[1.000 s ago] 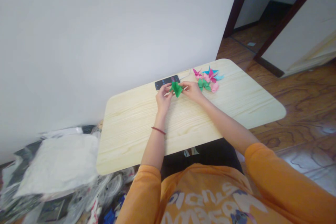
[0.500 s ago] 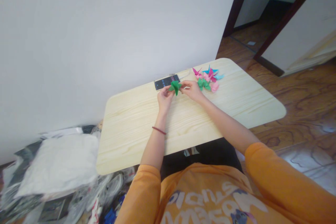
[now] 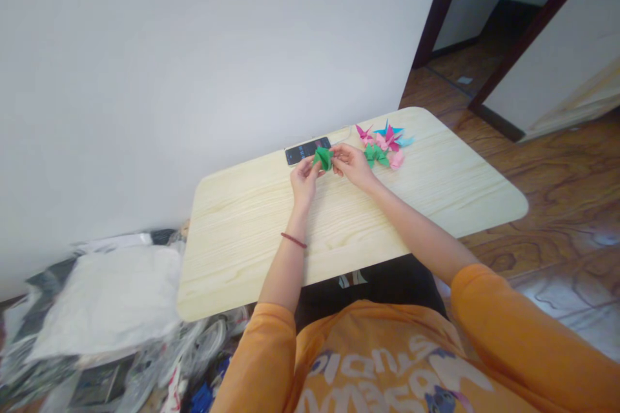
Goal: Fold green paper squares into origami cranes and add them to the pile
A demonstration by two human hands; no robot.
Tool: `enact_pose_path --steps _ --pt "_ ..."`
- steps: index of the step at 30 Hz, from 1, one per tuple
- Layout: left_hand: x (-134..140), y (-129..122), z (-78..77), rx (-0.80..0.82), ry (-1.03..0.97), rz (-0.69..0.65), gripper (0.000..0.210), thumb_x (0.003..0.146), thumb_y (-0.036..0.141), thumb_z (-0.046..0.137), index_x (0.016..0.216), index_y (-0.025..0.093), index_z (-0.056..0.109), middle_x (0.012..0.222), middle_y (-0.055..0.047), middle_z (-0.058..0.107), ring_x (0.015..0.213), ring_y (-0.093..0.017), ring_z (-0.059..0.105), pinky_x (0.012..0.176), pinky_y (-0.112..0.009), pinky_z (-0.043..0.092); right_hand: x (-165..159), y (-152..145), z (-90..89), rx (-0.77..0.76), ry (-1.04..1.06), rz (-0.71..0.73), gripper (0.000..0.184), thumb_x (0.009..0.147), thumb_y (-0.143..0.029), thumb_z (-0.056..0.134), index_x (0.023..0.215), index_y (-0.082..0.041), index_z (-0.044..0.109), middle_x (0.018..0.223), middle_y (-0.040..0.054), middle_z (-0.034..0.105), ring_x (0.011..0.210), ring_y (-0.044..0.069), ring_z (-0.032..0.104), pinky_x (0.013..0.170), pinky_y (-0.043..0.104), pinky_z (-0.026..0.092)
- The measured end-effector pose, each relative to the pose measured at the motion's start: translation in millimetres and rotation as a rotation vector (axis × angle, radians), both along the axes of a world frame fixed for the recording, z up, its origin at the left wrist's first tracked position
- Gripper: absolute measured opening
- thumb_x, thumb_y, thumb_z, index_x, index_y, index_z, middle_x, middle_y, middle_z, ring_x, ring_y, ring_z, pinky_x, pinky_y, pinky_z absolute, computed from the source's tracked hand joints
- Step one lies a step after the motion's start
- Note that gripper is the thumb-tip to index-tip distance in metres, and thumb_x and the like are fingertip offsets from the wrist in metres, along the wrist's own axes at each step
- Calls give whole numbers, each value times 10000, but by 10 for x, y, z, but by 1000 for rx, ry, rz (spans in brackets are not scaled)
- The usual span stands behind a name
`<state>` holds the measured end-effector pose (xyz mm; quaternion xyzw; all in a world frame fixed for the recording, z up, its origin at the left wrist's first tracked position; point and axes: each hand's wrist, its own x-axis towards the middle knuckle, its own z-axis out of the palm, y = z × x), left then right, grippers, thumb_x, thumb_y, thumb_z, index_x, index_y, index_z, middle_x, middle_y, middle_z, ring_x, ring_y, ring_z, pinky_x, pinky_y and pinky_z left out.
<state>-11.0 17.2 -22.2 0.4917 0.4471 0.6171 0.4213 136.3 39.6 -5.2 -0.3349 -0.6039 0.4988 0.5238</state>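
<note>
A green folded paper flower [image 3: 323,159] is held between my two hands over the far middle part of the table. My left hand [image 3: 305,179] pinches its left side, thumb in front. At its right side, the fingers of my right hand [image 3: 352,164] grip the edge of the paper. Right behind the flower lies a dark phone [image 3: 307,150] with a lit screen. Beside my right hand sits a small heap of folded paper pieces: green ones [image 3: 376,155], a pale pink one [image 3: 396,160], magenta ones [image 3: 391,137] and blue ones [image 3: 389,130].
The pale wood table [image 3: 242,239] has rounded corners and stands against a white wall [image 3: 217,58]. A white cable [image 3: 343,137] runs from the phone. On the left, a white cushion [image 3: 113,300] lies among plastic bags. A doorway opens at the right over wooden floor [image 3: 557,193].
The green paper flower has been turned a little, and its pointed petals look more gathered and rounded. My right-hand fingers have shifted slightly up along it. The heap has not moved.
</note>
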Motion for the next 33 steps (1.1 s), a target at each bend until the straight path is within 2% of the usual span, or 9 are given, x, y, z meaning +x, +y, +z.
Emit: enact_pose_path --steps 4,7,10,14,17,22,25,29,33 --pt "2 15 -7 42 25 29 377 713 471 752 929 178 652 933 -70 719 863 -180 691 782 -310 564 3 -19 39 -34 31 15 253 747 -353 633 944 -202 584 792 -16 549 501 59 519 411 192 367" --pt "3 -3 44 81 113 77 366 754 411 729 1038 201 633 986 -73 712 907 -180 683 813 -291 546 17 -33 72 -45 44 20 252 695 -280 634 929 -193 604 802 -16 572 518 60 516 439 195 397" --pt "-1 -46 121 111 212 38 420 829 374 645 1220 239 574 1144 -88 678 1018 -201 657 808 -277 539 41 -35 96 -29 17 40 253 660 -227 634 906 -171 641 791 -8 596 552 74 528 516 229 463" --pt "-21 -93 183 95 181 -46 340 900 379 505 1197 248 606 1305 -87 601 1153 -229 594 812 -284 542 60 -4 83 5 2 32 223 668 -248 678 873 -160 695 799 0 561 570 85 544 550 259 489" --pt "-33 -119 209 78 112 -91 326 894 430 502 1130 252 638 1258 -79 612 1121 -228 600 798 -297 543 63 35 39 30 1 20 228 682 -319 711 851 -165 714 837 12 544 567 82 525 505 252 462" --pt "-4 -150 257 138 125 -25 349 738 453 735 1014 256 651 1126 -55 638 1056 -196 606 804 -272 518 77 69 -8 138 -148 -42 191 742 -355 703 808 -176 719 844 32 558 696 120 528 566 248 443" --pt "16 -132 242 123 99 -19 338 676 449 788 889 228 647 1058 -45 641 973 -170 616 777 -258 509 85 73 -13 165 -210 -77 170 751 -347 701 797 -183 708 850 29 554 701 121 501 573 250 416" --pt "6 -83 195 73 45 -26 343 644 464 805 775 207 619 813 4 611 762 -118 589 699 -232 489 88 79 -5 138 -192 -136 176 686 -325 748 764 -181 685 897 31 575 674 106 485 566 248 402" --pt "-19 -54 165 28 -31 -26 331 658 459 797 783 208 621 799 14 609 738 -107 578 700 -228 484 90 69 39 40 -94 -79 224 636 -352 762 756 -178 684 953 50 609 726 129 548 511 231 397"
